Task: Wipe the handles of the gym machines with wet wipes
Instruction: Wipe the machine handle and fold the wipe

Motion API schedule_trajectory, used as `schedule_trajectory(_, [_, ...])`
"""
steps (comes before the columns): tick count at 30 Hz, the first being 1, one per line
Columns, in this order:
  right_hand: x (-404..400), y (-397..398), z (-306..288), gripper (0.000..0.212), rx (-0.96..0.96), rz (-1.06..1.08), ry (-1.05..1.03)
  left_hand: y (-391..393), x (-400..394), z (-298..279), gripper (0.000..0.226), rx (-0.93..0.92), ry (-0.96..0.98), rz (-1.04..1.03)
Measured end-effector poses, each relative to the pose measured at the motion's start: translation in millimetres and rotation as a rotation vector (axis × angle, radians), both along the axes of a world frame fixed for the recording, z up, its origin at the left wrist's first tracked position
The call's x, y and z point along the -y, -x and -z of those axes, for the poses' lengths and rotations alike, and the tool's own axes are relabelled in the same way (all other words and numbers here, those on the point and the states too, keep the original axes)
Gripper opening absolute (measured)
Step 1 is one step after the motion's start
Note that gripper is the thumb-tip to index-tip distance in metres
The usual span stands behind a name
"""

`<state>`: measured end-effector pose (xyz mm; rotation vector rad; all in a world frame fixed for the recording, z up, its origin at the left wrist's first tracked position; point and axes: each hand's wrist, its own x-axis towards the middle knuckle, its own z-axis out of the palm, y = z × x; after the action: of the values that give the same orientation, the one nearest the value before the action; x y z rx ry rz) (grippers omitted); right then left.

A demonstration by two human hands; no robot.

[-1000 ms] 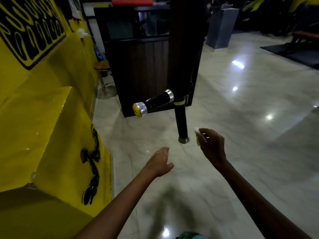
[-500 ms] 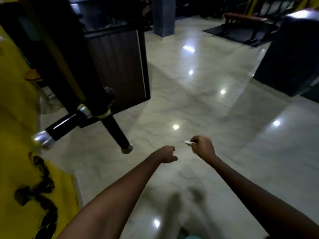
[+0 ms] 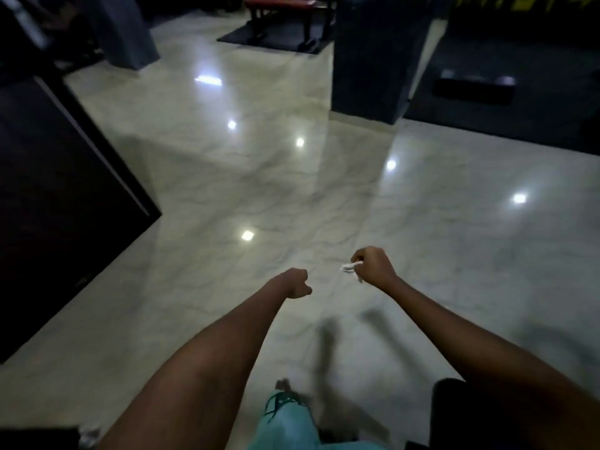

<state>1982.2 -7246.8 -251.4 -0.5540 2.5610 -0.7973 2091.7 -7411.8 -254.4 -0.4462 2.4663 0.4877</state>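
Right hand [image 3: 373,266] with fingers curled around crumpled white wet wipe [image 3: 350,269], left hand [image 3: 297,282] a bare fist, no readable writing

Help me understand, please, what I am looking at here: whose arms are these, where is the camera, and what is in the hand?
There is no machine filming here. A person wears a wide-angle camera on the head, so the single picture looks forward and down along their own two bare arms. The right hand pinches a small crumpled white wet wipe, meant for cleaning gym machine handles. The left hand has its fingers curled and holds nothing. Neither hand touches any equipment. Below is a glossy pale marble floor that mirrors the ceiling lights. A dark cabinet stands at the left, a dark pillar ahead, and a red padded bench on a black mat farther back. No machine handle shows in this view.
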Motion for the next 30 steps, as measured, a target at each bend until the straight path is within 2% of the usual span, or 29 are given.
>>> schedule_trajectory(3, [-13, 35, 0, 0.012, 0.011, 0.1, -0.056, 55, 1, 3, 0.049, -0.004, 0.007, 0.121])
schedule_trajectory(16, [-58, 176, -15, 0.005, 0.008, 0.506, -0.093, 292, -19, -26, 0.037, -0.074, 0.004, 0.634])
schedule_trajectory(25, [-169, 272, -27, 0.017, -0.034, 0.716, -0.074, 444, -135, -37, 0.034, -0.135, 0.011, 0.912])
schedule_trajectory(28, [-221, 300, -31, 0.021, -0.05, 0.85, -0.048, 489, -194, -39, 0.035, -0.135, 0.061, 1.015])
schedule_trajectory(30, [-255, 312, -30, 0.011, -0.049, 0.92, -0.055, 512, -233, -39, 0.036, -0.112, 0.1, 1.093])
